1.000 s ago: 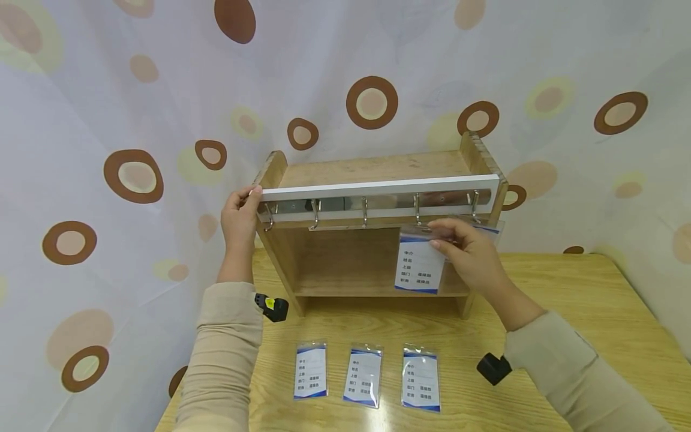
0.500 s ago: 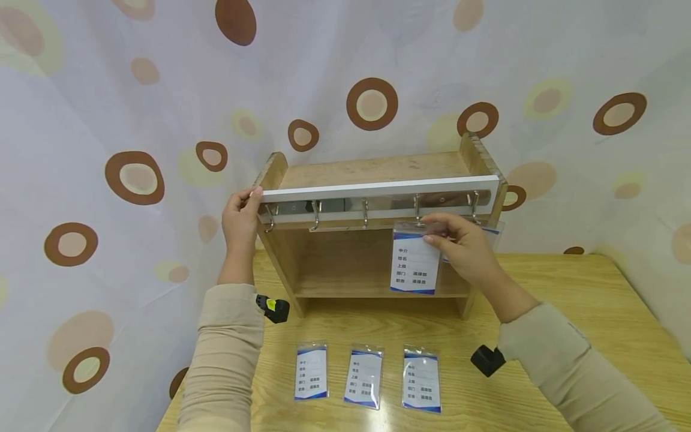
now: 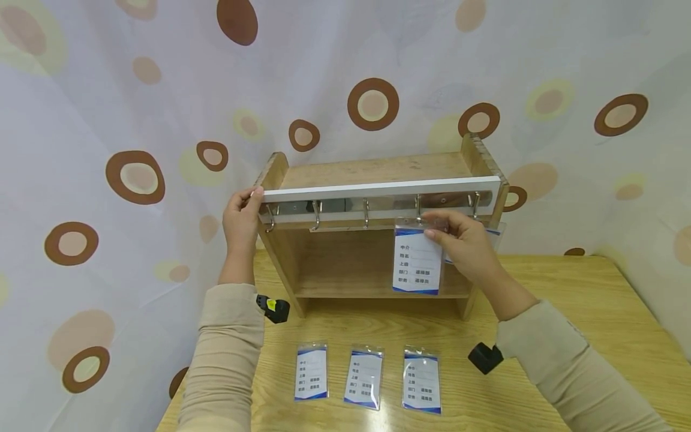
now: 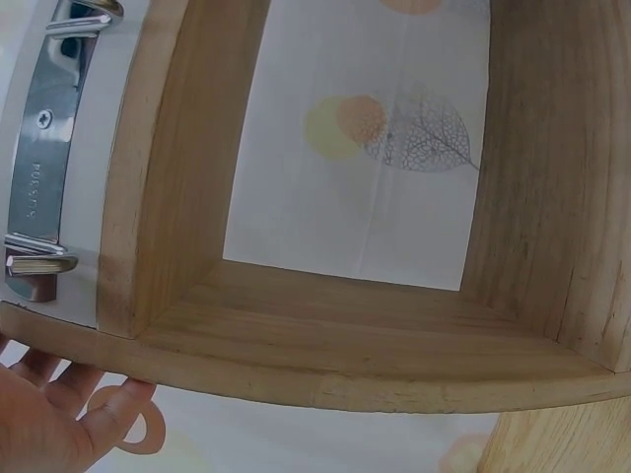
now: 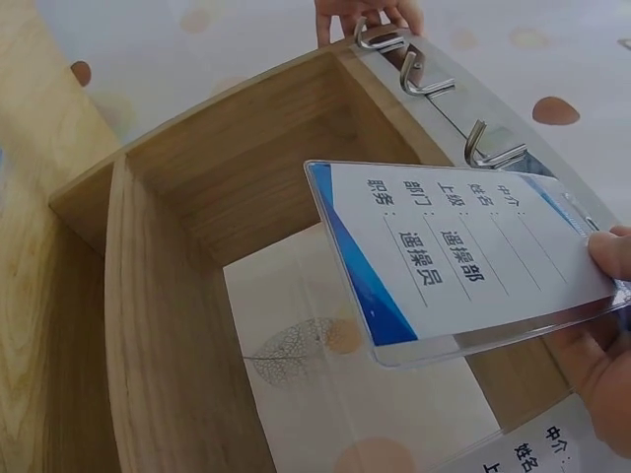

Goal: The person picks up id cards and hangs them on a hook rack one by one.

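In the head view my right hand (image 3: 466, 246) pinches a clear-sleeved name badge (image 3: 417, 258) by its upper right edge, thumb in front. The badge stands upright, its top right at the lower end of the fourth hook (image 3: 418, 205) from the left. The right wrist view shows the same badge (image 5: 444, 256) from close by, its slotted end near my thumb. My left hand (image 3: 242, 219) holds the upper left corner of the wooden shelf (image 3: 378, 168), at the end of the white hook rack (image 3: 345, 193). Another badge (image 3: 493, 235) hangs at the rightmost hook, mostly hidden behind my right hand.
Three more badges lie in a row on the wooden table before the shelf: a left one (image 3: 311, 372), a middle one (image 3: 364, 378) and a right one (image 3: 421, 381). A patterned cloth (image 3: 335, 54) hangs behind the shelf.
My right hand has shifted slightly left and up with the badge, which now faces forward more squarely. The left hand stays on the shelf corner.
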Demonstrator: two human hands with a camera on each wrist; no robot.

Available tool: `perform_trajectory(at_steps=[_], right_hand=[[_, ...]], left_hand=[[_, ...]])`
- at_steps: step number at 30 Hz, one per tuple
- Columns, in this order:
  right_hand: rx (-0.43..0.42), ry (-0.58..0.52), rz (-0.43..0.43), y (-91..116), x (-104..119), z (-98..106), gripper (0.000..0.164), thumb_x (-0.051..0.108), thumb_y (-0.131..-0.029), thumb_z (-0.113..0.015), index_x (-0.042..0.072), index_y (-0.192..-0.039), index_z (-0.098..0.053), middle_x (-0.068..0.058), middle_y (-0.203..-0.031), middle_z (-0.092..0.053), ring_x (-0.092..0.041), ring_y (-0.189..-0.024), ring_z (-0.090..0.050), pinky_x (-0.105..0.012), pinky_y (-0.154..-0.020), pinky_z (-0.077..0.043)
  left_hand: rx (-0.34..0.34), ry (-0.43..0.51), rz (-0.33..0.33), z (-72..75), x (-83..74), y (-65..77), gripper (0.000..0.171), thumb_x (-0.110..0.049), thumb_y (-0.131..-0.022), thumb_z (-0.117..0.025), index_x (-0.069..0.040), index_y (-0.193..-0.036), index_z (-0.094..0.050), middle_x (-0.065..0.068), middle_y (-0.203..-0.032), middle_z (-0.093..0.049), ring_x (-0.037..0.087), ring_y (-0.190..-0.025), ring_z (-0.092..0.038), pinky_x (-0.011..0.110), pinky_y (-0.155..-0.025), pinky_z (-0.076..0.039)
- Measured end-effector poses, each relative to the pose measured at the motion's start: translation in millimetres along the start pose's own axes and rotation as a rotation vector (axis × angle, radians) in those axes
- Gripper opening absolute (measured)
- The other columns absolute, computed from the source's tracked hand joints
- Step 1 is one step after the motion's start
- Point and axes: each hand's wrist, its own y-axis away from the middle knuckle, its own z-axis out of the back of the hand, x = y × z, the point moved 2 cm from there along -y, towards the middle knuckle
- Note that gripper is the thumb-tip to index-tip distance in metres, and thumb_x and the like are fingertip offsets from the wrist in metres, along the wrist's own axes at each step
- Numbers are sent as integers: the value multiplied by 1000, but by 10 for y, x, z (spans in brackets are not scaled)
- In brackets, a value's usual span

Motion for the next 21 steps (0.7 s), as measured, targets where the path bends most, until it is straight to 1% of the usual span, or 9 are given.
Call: perform_trajectory(at_steps=[4, 11, 16, 19, 21], right_hand=[[9, 1, -19, 5, 5, 3, 23, 8, -83, -56, 2, -106, -57, -8, -84, -52, -15, -71, -41, -18, -55, -36], [22, 65, -69, 10, -1, -13, 23, 10, -84, -56, 5, -106, -59, -7, -83, -51, -17, -69, -42, -19, -52, -36], [29, 93, -96, 6, 1, -26, 23, 10, -84, -56, 6, -106, -59, -8, -87, -55, -17, -71, -46, -19, -53, -39], [27, 91, -87, 1, 12, -35, 22, 9, -83, -57, 5, -105, -59, -9, -88, -57, -17, -71, -48, -19, -54, -41], [16, 97, -56, 3, 16, -42, 22, 9, -83, -57, 4, -104, -60, -8, -86, -57, -16, -71, -48, -18, -54, -41]], left_hand=[[3, 8, -11, 6, -3, 1, 37, -34, -81, -59, -6, -105, -60, -4, -86, -51, 10, -82, -45, 22, -71, -37], [-13, 0, -23, 19, -1, -4, 36, -34, -80, -60, -6, -103, -61, -5, -83, -51, 9, -82, -45, 22, -71, -36], [-19, -3, -24, 28, -6, 4, 36, -34, -80, -61, -6, -103, -61, -5, -83, -52, 9, -81, -46, 21, -71, -36], [-17, -4, -20, 34, -13, 5, 36, -34, -80, -60, -6, -104, -61, -6, -83, -51, 8, -80, -45, 21, -70, -36], [-12, 2, -9, 40, -92, 61, 36, -31, -81, -60, -5, -105, -60, -6, -81, -51, 7, -79, -45, 21, -70, -36]])
